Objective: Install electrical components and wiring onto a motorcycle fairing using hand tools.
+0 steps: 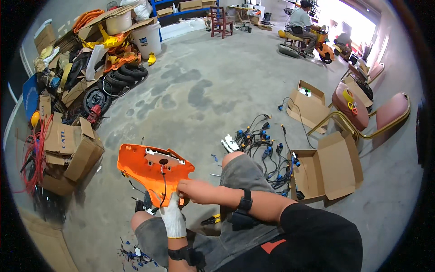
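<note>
An orange plastic vehicle panel (138, 164) is held above my lap, its hollow inner side facing me. A pale strip (165, 158) is fixed inside its wide end, and a black cable (164, 180) hangs from that strip toward the narrow end. My left hand (173, 220), in a white glove, is closed round the narrow lower end. Bare and curled, my right hand (195, 191) works at the panel's lower right edge beside the glove; its fingertips and anything between them are hidden. Pliers with yellow on the handles (210, 221) lie between my legs.
Several black cables with blue connectors (267, 152) are heaped beyond my right knee, beside an open cardboard box (308, 170). Pink chairs (349, 106) stand at the right. Cardboard, tyres (122, 78) and orange parts pile up at the left. Another person (300, 20) sits at the back.
</note>
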A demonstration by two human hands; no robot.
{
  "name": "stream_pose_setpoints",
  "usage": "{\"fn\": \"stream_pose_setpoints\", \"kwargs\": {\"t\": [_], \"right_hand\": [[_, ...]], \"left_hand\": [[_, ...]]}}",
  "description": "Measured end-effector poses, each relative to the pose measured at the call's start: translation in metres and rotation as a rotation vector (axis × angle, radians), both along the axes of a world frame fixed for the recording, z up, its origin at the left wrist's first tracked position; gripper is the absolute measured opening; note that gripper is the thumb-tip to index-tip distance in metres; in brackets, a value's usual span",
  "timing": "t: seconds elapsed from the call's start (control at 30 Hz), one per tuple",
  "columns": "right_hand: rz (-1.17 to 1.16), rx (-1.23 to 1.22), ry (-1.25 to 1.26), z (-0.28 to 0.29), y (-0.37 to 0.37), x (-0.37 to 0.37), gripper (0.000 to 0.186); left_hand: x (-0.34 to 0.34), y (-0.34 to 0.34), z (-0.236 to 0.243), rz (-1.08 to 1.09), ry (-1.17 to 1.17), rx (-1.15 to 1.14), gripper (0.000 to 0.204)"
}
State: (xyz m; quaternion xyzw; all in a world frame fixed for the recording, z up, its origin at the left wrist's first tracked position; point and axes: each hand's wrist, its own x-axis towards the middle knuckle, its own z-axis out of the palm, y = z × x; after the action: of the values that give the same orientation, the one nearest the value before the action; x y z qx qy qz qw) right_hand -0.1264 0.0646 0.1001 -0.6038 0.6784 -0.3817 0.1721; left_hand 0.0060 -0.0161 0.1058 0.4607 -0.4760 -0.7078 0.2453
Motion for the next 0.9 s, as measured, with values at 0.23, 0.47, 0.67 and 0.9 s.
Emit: {"fn": "stream_pose_setpoints", "kwargs": {"t": [0.23,0.47,0.67,0.9], "right_hand": [[-0.021,0.013,-0.073,-0.005,0.000,0.000,0.008],[-0.149,0.065,-0.036,-0.006,-0.001,0.012,0.015],[-0.098,-0.046,-0.118,-0.002,0.003,0.002,0.019],[-0.078,-0.109,0.039,-0.007,-0.002,0.009,0.018]], "left_hand": [[0.002,0.000,-0.020,-0.024,0.006,-0.063,0.011],[-0.001,-0.004,-0.027,0.006,0.111,-0.126,0.015],[0.002,0.001,0.009,-0.060,0.075,0.021,0.025],[0.001,-0.007,-0.033,0.047,0.237,0.007,0.023]]}}
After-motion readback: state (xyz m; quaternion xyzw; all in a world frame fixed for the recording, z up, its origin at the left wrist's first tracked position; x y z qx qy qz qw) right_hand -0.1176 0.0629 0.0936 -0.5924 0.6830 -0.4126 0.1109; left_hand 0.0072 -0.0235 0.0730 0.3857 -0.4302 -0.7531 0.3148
